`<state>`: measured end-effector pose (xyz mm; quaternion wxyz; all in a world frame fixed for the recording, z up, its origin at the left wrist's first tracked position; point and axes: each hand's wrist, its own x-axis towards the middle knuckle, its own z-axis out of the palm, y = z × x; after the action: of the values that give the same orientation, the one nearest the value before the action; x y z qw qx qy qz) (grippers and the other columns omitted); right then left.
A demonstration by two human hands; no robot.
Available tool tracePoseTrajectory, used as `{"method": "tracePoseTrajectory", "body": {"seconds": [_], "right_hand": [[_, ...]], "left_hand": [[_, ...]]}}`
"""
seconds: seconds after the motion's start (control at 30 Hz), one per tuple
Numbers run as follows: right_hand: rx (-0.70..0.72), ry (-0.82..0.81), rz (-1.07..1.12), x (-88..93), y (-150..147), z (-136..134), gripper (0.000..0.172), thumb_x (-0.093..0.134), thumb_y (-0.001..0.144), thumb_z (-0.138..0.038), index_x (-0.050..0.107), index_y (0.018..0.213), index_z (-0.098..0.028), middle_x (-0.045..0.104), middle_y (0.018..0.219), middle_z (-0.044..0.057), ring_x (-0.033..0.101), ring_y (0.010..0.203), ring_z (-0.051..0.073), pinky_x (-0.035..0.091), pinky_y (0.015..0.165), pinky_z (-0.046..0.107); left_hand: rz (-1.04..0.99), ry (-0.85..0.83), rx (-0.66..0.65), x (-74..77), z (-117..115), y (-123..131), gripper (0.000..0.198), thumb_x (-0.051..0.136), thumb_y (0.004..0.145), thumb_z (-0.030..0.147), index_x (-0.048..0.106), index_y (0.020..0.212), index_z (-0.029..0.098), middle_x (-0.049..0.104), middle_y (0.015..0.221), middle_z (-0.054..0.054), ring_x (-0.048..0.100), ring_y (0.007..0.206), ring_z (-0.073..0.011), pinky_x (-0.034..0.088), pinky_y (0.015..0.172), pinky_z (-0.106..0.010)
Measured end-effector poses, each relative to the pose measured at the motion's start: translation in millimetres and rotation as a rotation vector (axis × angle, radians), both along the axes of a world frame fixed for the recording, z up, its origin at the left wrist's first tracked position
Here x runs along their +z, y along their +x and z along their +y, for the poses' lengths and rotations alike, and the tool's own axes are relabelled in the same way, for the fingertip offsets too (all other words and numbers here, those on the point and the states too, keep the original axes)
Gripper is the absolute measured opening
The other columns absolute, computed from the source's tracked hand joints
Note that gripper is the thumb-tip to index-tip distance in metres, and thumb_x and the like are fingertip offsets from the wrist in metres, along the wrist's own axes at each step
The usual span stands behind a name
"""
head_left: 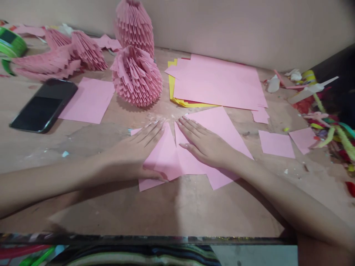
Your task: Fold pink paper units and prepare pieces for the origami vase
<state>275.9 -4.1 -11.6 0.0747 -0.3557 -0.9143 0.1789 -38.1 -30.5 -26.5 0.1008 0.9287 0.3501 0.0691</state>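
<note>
Several overlapping pink paper pieces lie at the middle of the table. My left hand (141,149) rests flat, fingers stretched, on the left pink paper (163,155), its thumb near the lower edge. On the right pink paper (222,129) my right hand (203,142) lies palm down with fingers extended and thumb a little apart. A narrow gap shows between the upper ends of the papers, near the fingertips of both hands. Neither hand grips anything visible.
Folded pink paper pieces (137,75) stand behind my hands. A black phone (44,105) and pink sheet (88,99) lie left. Stacked pink sheets (219,81) lie back right, small pink squares (276,144) and craft scraps (321,118) further right. The table's front edge (138,238) is near.
</note>
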Motion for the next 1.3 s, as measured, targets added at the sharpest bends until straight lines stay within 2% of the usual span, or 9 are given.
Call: {"method": "tracePoseTrajectory", "body": {"seconds": [0.17,0.23,0.3,0.4,0.57,0.73,1.0,1.2,1.3], "right_hand": [[-0.009,0.079,-0.027,11.0,-2.9,-0.5,0.073,0.035,0.118,-0.054,0.035,0.177,-0.010,0.030,0.184,0.016,0.025,0.175,0.029,0.018,0.144,0.059],[-0.088,0.156,-0.018,16.7,-7.9,-8.0,0.064,0.035,0.119,-0.043,0.042,0.174,-0.010,0.036,0.182,0.016,0.029,0.173,0.029,0.016,0.145,0.059],[-0.150,0.154,-0.027,18.6,-12.6,-18.0,0.062,0.035,0.119,-0.037,0.046,0.170,-0.003,0.041,0.179,0.021,0.034,0.171,0.030,0.021,0.145,0.056],[-0.129,0.083,-0.053,12.0,-15.6,-29.7,0.070,0.034,0.119,-0.043,0.040,0.171,0.003,0.035,0.180,0.025,0.030,0.173,0.032,0.026,0.144,0.055],[-0.144,0.106,-0.046,-3.2,-13.5,-32.6,0.072,0.027,0.119,-0.044,0.037,0.172,0.003,0.028,0.183,0.023,0.020,0.175,0.029,0.021,0.145,0.055],[-0.158,0.089,-0.038,-3.5,-12.6,-32.4,0.071,0.029,0.119,-0.045,0.033,0.175,-0.002,0.027,0.184,0.020,0.019,0.176,0.027,0.019,0.145,0.054],[-0.141,0.108,-0.045,-3.7,-9.0,-32.1,0.072,0.025,0.120,-0.045,0.033,0.175,0.000,0.027,0.184,0.020,0.019,0.176,0.027,0.017,0.146,0.051],[-0.170,0.076,-0.039,-1.6,1.9,-32.6,0.072,0.028,0.119,-0.046,0.031,0.176,-0.001,0.025,0.185,0.021,0.019,0.176,0.027,0.016,0.146,0.051],[-0.170,0.065,-0.063,0.1,4.3,-31.1,0.073,0.026,0.119,-0.048,0.030,0.176,-0.002,0.024,0.186,0.020,0.018,0.176,0.026,0.014,0.146,0.051]], "left_hand": [[-0.013,-0.005,-0.029,2.8,6.8,-5.5,0.142,0.045,0.087,0.104,0.012,0.179,0.000,0.013,0.183,-0.028,0.021,0.173,-0.0467,0.022,0.143,-0.058],[0.004,-0.031,-0.042,9.0,6.8,-5.5,0.132,0.046,0.095,0.097,0.009,0.180,0.003,0.012,0.184,-0.026,0.020,0.173,-0.0471,0.022,0.143,-0.060],[0.017,-0.056,-0.068,15.9,4.2,-2.3,0.118,0.044,0.104,0.086,0.010,0.180,0.003,0.014,0.184,-0.026,0.021,0.173,-0.0451,0.023,0.143,-0.059],[-0.016,-0.037,-0.121,21.9,-0.9,8.8,0.105,0.042,0.110,0.076,0.016,0.179,0.000,0.018,0.183,-0.030,0.022,0.174,-0.0414,0.026,0.143,-0.053],[-0.055,-0.007,-0.186,18.2,-4.1,28.1,0.096,0.037,0.114,0.069,0.024,0.176,-0.003,0.018,0.183,-0.031,0.017,0.175,-0.0370,0.023,0.144,-0.051],[-0.056,-0.036,-0.135,15.6,-7.6,29.5,0.095,0.039,0.113,0.069,0.032,0.172,-0.006,0.026,0.180,-0.034,0.024,0.173,-0.0409,0.028,0.143,-0.053],[-0.059,-0.014,-0.125,15.7,-10.7,24.3,0.100,0.039,0.112,0.074,0.034,0.171,-0.007,0.029,0.178,-0.035,0.030,0.171,-0.0430,0.035,0.140,-0.056],[-0.046,-0.030,-0.113,14.7,-14.0,18.4,0.103,0.042,0.111,0.075,0.025,0.175,-0.003,0.024,0.181,-0.032,0.026,0.173,-0.0412,0.031,0.141,-0.054],[-0.058,-0.009,-0.152,12.2,-10.3,12.8,0.105,0.042,0.110,0.076,0.014,0.180,0.003,0.021,0.183,-0.029,0.023,0.174,-0.0389,0.029,0.142,-0.052]]}}
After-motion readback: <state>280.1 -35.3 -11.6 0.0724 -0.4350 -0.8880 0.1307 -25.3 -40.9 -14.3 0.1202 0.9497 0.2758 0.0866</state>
